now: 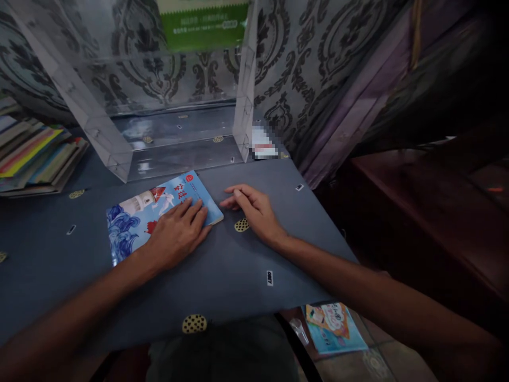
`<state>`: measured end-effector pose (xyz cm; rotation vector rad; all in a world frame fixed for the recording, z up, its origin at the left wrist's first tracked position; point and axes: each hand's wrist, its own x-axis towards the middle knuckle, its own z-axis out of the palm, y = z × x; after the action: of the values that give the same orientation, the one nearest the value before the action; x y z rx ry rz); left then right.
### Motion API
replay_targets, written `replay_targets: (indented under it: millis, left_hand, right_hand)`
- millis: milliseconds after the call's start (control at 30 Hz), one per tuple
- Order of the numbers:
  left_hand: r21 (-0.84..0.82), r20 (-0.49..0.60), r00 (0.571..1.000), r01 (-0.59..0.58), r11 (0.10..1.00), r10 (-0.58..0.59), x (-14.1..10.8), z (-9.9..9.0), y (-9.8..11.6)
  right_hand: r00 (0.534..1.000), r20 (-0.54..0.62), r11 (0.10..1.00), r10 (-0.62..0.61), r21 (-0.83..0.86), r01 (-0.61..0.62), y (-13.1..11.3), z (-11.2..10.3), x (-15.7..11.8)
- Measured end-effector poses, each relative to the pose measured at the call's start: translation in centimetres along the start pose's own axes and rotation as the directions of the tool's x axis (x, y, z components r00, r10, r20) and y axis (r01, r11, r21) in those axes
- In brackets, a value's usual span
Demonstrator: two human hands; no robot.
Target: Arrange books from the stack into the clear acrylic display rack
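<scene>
A blue illustrated book [131, 225] lies flat and slanted on the grey-blue table [234, 281]. My left hand [177, 233] rests palm down on its cover, fingers stretched out over the right part and hiding some of the print. Just right of the book, my right hand [254, 209] is on its side near the tabletop, with its fingers partly curled and apart. It holds nothing and does not touch the book.
A clear plastic rack [111, 151] stands behind the book, a green item [204, 29] in its upper part. Stacked books [35, 154] are at the left. Patterned curtain [294, 69] hangs behind. More books [334, 329] lie on the floor below the table's right front edge.
</scene>
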<state>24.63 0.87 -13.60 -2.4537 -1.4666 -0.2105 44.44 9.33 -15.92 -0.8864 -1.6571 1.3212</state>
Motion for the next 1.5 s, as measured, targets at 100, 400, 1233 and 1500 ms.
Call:
replay_targets:
  millis: [100,400,1233,1500]
  left_hand:
    - [-0.009,-0.008,1.0,0.006,1.0,-0.006,0.0,-0.1,0.0]
    - [-0.089,-0.021,0.999,0.027,0.996,-0.029,-0.1,0.1,-0.1]
    - [-0.158,0.017,0.999,0.05,0.986,-0.048,-0.4,-0.4,0.0]
    - [-0.133,0.12,0.945,0.318,0.939,-0.303,-4.1,-1.5,-7.6]
  right_hand:
    - [1.0,0.01,0.997,-0.02,-0.081,0.021,-0.2,-0.2,-0.4]
    - [0.998,0.05,0.989,-0.024,-0.146,0.031,-0.7,-0.5,-0.5]
    - [0.906,0.315,0.788,-0.283,-0.462,0.407,-1.3,-0.7,-1.7]
    - [0.813,0.378,0.567,-0.442,-0.585,0.58,-0.7,-0.4,-2.3]
